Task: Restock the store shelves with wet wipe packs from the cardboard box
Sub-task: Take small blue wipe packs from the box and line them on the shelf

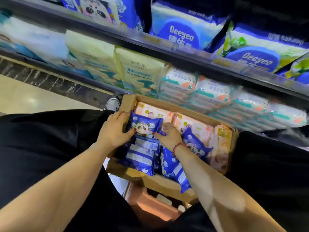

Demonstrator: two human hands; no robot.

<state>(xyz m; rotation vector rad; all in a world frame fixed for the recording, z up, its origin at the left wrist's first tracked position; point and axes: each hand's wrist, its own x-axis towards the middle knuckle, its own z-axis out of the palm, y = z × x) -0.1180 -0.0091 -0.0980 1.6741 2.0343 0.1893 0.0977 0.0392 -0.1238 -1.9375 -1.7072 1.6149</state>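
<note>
Blue pack (pixel 145 127), edges held by L hand (pixel 114 131), R hand (pixel 168 135)

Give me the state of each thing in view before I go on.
cardboard box: open, partly full
blue panda pack: face-up atop the others, held by both hands
left hand: grips the pack's left end
right hand: pinches its right edge
other blue packs: loose in the box, several back-side up
pink packs: flat along the box's far side
white-and-teal packs: stacked on the shelf
</note>
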